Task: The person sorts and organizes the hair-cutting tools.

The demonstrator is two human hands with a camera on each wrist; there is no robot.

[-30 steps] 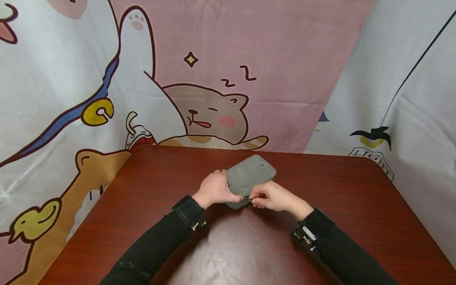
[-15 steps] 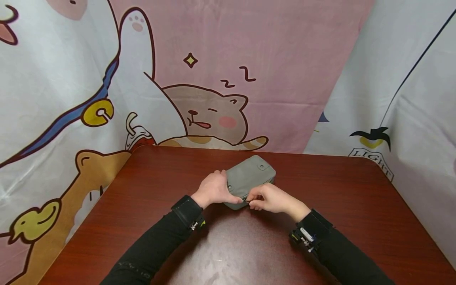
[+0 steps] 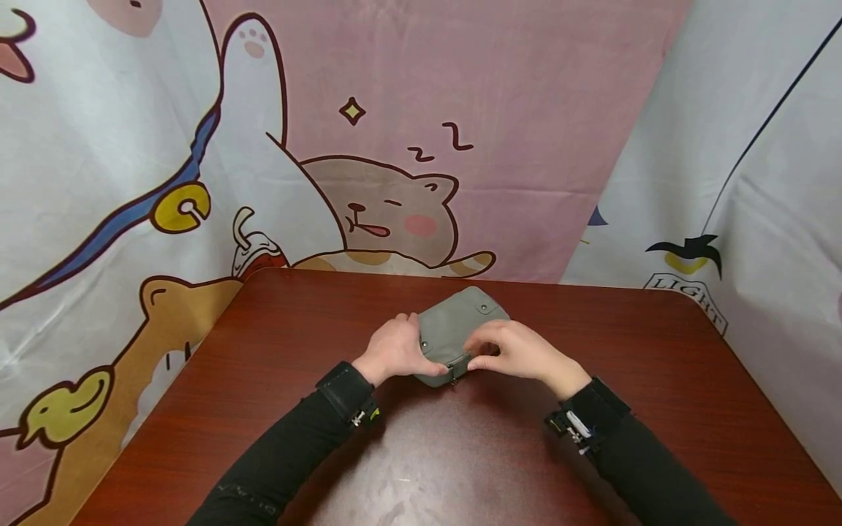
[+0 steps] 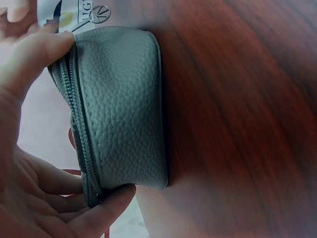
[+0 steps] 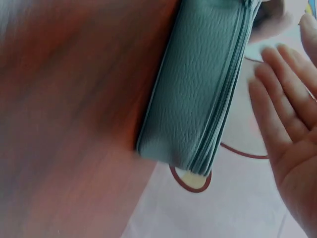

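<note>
A grey-green leather pouch (image 3: 454, 321) with a zipper lies near the far side of the table, a snap at each of two corners. My left hand (image 3: 395, 351) grips its left end, thumb on the zipper edge and fingers round the end in the left wrist view. Zipper teeth (image 4: 74, 94) run along that edge, with a narrow dark gap near the thumb. A ring-shaped zipper pull (image 4: 100, 14) sticks out beyond the thumb. My right hand (image 3: 520, 354) hovers at the pouch's near right side; in the right wrist view its extended fingers (image 5: 277, 94) stand apart from the pouch.
The reddish-brown wooden table (image 3: 316, 307) ends just behind the pouch. Behind it hangs a cloth backdrop (image 3: 526, 131) with cartoon animals. Black sleeves and wrist-worn devices (image 3: 572, 431) cover my forearms.
My right hand has let go of the zipper pull, and its fingers have spread and lifted slightly to the right. The pull now hangs free. My left hand and the pouch have stayed put.
</note>
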